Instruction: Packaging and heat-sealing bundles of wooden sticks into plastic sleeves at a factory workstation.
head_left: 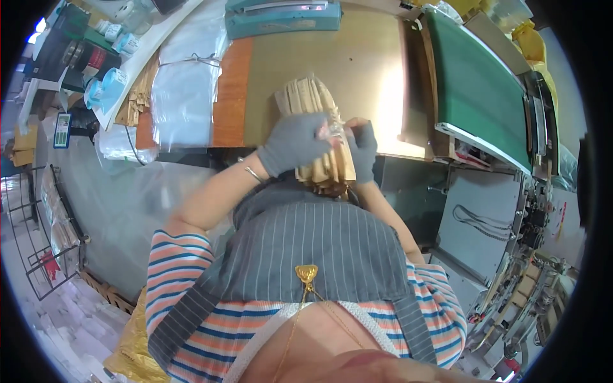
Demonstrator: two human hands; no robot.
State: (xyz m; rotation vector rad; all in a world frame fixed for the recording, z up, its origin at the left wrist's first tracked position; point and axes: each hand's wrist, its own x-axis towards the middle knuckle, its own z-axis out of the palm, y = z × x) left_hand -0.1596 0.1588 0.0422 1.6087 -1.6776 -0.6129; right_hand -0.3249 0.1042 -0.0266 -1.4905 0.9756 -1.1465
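Note:
A thick bundle of tan, flat paper-like pieces [299, 96] stands at the table's near edge, close against my apron. Clear plastic film [334, 132] glints along its right side. My left hand [295, 143], in a grey fingerless glove, reaches across the bundle, its fingertips closed on the film. Against the bundle's right side is my right hand [363, 145], gloved the same way, with fingers curled beside the film. What lies between the right fingertips is too small to tell.
A stack of clear plastic bags [184, 96], tied with a cord, lies left on the table. A teal sealer-like device [283, 18] stands at the far edge. On the right a green board [482, 83] rises with a pale edge. Tape rolls [115, 80] sit on the left shelf.

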